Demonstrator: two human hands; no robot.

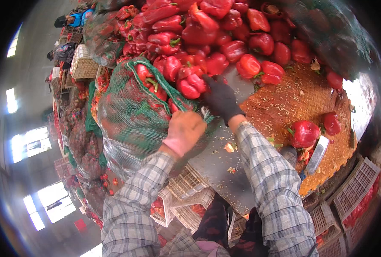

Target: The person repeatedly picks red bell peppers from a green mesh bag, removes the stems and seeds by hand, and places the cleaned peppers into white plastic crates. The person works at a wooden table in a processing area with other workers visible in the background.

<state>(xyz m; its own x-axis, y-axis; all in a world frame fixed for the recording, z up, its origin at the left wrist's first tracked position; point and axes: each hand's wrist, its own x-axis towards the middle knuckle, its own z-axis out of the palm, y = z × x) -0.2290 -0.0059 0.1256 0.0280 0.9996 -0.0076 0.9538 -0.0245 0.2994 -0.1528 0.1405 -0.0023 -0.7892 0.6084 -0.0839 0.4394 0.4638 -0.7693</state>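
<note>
A green mesh sack point(126, 109) full of red bell peppers lies on its side, its mouth towards the heap of red bell peppers point(203, 32). My left hand point(185, 128), in an orange-pink glove, is closed on the edge of the sack's mouth. My right hand point(221, 98), in a dark glove, touches the right side of a red bell pepper point(191, 85) beside the sack's opening; whether its fingers grip it is unclear. A wide blade point(317, 155) lies on the seed-covered orange-brown board point(274, 102) at the right, next to a red bell pepper point(305, 133).
Plastic crates point(187, 181) stand below the metal table point(219, 160), and more crates point(357, 188) are at the lower right. Another mesh sack point(335, 38) bounds the upper right. Beyond the left side, people point(65, 53) are among peppers, sacks and crates.
</note>
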